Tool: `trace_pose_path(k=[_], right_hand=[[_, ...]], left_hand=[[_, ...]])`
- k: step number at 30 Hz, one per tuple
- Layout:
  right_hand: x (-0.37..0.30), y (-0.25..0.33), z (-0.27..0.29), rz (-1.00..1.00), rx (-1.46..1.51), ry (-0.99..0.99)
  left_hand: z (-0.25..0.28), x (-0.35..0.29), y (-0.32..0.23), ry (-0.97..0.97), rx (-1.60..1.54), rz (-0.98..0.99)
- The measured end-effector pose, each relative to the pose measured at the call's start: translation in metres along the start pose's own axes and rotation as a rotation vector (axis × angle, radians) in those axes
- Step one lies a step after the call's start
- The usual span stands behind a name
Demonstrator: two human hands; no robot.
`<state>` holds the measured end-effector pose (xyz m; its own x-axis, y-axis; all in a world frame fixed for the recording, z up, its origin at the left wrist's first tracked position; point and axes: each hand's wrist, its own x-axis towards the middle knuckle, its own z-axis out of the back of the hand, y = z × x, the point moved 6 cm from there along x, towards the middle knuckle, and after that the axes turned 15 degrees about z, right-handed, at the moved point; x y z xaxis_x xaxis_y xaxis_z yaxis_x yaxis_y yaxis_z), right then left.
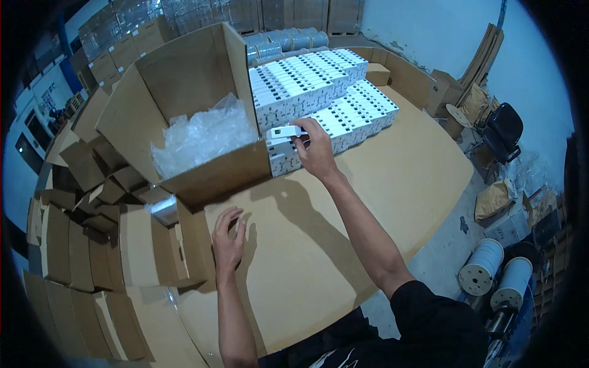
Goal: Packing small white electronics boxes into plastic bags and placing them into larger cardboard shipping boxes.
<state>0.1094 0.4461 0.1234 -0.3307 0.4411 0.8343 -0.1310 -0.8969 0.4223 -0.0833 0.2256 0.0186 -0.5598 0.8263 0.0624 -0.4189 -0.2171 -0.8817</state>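
My right hand (pixel 317 150) reaches out to the front corner of the stacked white boxes (pixel 307 101). Its thumb and fingers pinch one end of a slim white box (pixel 284 132) with a dark patch, held just above the near stack. Low over the cardboard-covered table (pixel 319 227), my left hand (pixel 227 242) has its fingers bent and apart, with nothing in it. Left of the stack stands an open carton (pixel 211 178), partly filled with clear plastic wrapping (pixel 205 135).
Several open, empty-looking cartons (pixel 141 245) crowd the left side, one with a silvery packet (pixel 163 210) in it. A small brown box (pixel 377 74) lies behind the stack. On the floor to the right are cable spools (pixel 485 264) and a black chair (pixel 504 130).
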Motion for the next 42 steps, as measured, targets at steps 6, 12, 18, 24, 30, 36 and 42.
trace_pose_path(k=[6, 12, 18, 24, 30, 36, 42], right_hand=[[-0.024, 0.050, 0.006, 0.010, -0.031, -0.009], [-0.061, 0.094, -0.024, -0.033, 0.063, 0.042], [-0.092, 0.123, -0.071, -0.023, 0.206, 0.226], [-0.107, 0.117, -0.086, -0.167, 0.433, 0.368], [-0.121, 0.073, -0.106, -0.236, 0.492, 0.276], [-0.128, 0.059, -0.110, -0.322, 0.459, 0.161], [-0.126, 0.063, -0.106, -0.314, 0.396, 0.234]], left_hand=[[-0.002, -0.004, 0.023, 0.094, -0.364, 0.218], [0.001, -0.016, 0.028, 0.143, -0.560, 0.245], [0.007, -0.020, 0.055, 0.299, -0.954, 0.414], [0.009, -0.009, 0.053, 0.179, -1.051, 0.479], [0.010, 0.012, 0.051, 0.023, -0.695, 0.375], [0.013, 0.013, 0.044, -0.073, -0.537, 0.192], [0.019, 0.007, 0.037, -0.141, -0.246, 0.180]])
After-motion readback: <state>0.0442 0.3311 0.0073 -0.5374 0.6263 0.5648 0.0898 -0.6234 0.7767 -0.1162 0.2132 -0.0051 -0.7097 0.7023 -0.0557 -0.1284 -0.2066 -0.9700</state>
